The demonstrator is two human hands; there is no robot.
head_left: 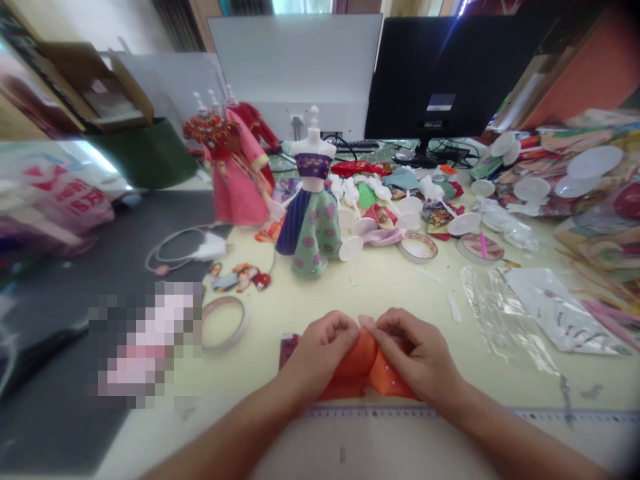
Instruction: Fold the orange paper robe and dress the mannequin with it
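Observation:
Both my hands meet over an orange fabric piece (367,360) dotted with small white beads on its right part. With thumb and fingers, my left hand (327,347) pinches the cloth's upper edge. Close beside it, my right hand (415,350) grips the same edge, and a small pale strip (367,321) sticks up between the fingertips. A dark purple patterned piece (288,348) shows from behind my left hand. Below the cloth, a clear ruler (480,415) lies across the table.
A mini mannequin (314,173) in a purple top and patchwork skirt stands ahead. Dressed mini mannequins (235,173) stand left of it. Tape rolls (225,323), a charger (207,247), plastic packets (555,310) and fabric scraps (240,277) lie around. Monitors (445,73) are behind.

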